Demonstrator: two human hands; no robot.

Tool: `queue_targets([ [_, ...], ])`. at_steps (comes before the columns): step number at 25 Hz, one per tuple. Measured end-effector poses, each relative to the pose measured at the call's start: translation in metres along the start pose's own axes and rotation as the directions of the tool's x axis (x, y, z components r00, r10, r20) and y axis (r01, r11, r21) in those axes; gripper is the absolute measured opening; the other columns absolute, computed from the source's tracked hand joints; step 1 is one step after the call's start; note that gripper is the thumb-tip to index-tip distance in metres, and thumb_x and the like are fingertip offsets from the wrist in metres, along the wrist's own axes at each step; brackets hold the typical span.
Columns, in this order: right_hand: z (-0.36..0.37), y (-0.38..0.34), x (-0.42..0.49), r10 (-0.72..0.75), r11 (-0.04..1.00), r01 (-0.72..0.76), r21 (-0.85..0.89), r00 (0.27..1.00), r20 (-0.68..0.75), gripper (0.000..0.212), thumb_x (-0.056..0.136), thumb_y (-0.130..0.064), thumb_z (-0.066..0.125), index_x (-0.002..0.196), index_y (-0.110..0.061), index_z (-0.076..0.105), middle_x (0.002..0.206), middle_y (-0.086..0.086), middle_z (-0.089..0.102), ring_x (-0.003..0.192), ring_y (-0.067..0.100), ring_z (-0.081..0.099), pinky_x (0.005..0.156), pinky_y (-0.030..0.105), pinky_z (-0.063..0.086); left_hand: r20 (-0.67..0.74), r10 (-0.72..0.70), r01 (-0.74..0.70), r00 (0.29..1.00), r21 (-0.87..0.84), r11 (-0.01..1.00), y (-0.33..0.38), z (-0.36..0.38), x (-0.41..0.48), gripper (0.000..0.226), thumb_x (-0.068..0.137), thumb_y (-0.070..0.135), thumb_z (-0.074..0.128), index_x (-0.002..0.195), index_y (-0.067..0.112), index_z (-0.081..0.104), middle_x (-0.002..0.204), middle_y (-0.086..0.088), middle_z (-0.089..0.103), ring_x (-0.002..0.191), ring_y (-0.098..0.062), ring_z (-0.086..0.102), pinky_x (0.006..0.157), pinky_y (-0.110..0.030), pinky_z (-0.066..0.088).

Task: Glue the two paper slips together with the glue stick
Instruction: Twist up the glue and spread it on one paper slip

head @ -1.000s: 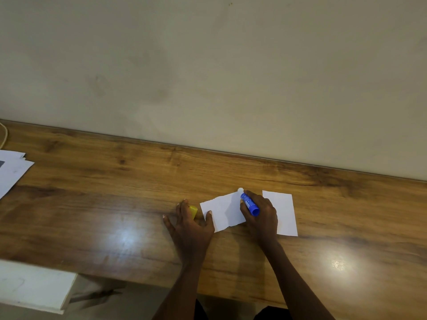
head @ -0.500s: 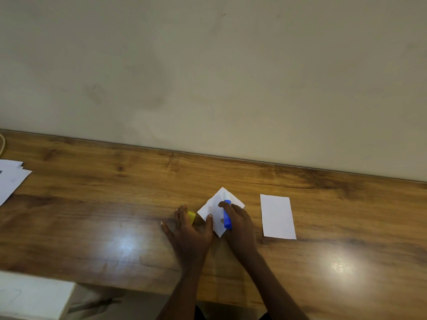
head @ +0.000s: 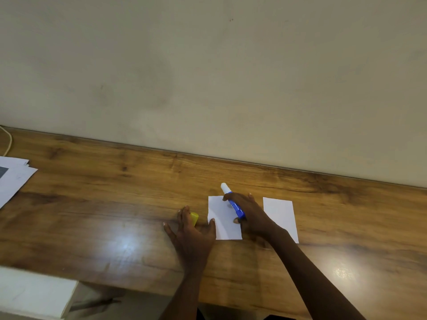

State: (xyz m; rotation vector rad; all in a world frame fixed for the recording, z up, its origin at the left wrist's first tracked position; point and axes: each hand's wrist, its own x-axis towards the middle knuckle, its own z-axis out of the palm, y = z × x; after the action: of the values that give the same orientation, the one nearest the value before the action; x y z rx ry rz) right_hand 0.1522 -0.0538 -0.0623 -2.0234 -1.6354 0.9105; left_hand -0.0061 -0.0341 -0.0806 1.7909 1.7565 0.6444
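Glue stick [head: 233, 202], blue with its white tip bare and pointing toward the wall, lies slanted in the right hand [head: 251, 215], whose fingers are closed around it above the near paper slip [head: 225, 219] on the wooden table [head: 115, 204]. Beside it the left hand [head: 194, 234] rests flat with fingers spread, its thumb pressing the slip's left edge and a yellow cap [head: 194, 218] tucked under its fingers. Just right of the right hand, the second paper slip [head: 280, 215] lies flat and apart from the first.
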Motion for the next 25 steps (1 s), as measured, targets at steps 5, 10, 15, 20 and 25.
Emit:
queue_targets([
  [5,-0.003,-0.002,0.003,0.017,0.999,-0.017,-0.035,1.000,0.016,0.056,0.078,-0.002,0.062,0.125,-0.020,0.037,0.143,0.006,0.040,0.133,0.025,0.032,0.115,0.046,-0.007,-0.007,0.006,-0.006,1.000,0.010,1.000,0.000,0.000,0.000,0.072,0.070,0.037,0.072,0.128,0.005,0.043,0.127,-0.020,0.057,0.113,-0.037,0.057,0.116,-0.046,0.000],
  [10,-0.004,-0.007,0.004,-0.001,0.997,0.001,-0.079,1.000,-0.010,0.060,0.075,-0.002,0.066,0.125,-0.022,0.038,0.142,0.006,0.040,0.130,0.025,0.035,0.116,0.044,0.007,0.004,0.000,0.000,1.000,0.018,1.000,0.001,-0.001,0.001,0.071,0.071,0.039,0.070,0.129,0.008,0.041,0.130,-0.017,0.054,0.118,-0.036,0.053,0.116,-0.045,-0.001],
  [15,-0.007,-0.006,0.004,-0.065,0.945,0.063,-0.321,0.998,0.006,0.060,0.075,-0.011,0.067,0.126,-0.027,0.038,0.143,0.002,0.041,0.134,0.022,0.033,0.111,0.046,-0.014,0.007,0.005,-0.005,1.000,0.015,1.000,0.000,-0.002,0.000,0.072,0.072,0.040,0.069,0.129,0.008,0.041,0.131,-0.018,0.054,0.118,-0.035,0.053,0.116,-0.045,-0.002],
  [20,-0.010,-0.002,0.010,-0.046,0.898,0.085,-0.431,0.994,0.101,0.067,0.079,-0.015,0.064,0.132,-0.036,0.028,0.153,0.004,0.022,0.143,0.023,0.005,0.101,0.050,-0.027,0.012,0.010,-0.010,1.000,0.020,1.000,-0.001,0.000,0.001,0.074,0.071,0.044,0.068,0.129,0.007,0.040,0.131,-0.017,0.053,0.117,-0.035,0.054,0.116,-0.046,-0.001],
  [25,-0.018,0.001,0.016,-0.095,0.875,0.169,-0.453,0.979,0.182,0.082,0.071,-0.003,0.067,0.130,-0.040,0.025,0.154,0.007,0.015,0.143,0.022,-0.006,0.098,0.048,-0.030,0.005,0.020,-0.020,1.000,0.014,1.000,-0.001,0.000,0.000,0.074,0.070,0.043,0.070,0.128,0.006,0.042,0.131,-0.018,0.054,0.115,-0.034,0.056,0.116,-0.048,0.000],
])
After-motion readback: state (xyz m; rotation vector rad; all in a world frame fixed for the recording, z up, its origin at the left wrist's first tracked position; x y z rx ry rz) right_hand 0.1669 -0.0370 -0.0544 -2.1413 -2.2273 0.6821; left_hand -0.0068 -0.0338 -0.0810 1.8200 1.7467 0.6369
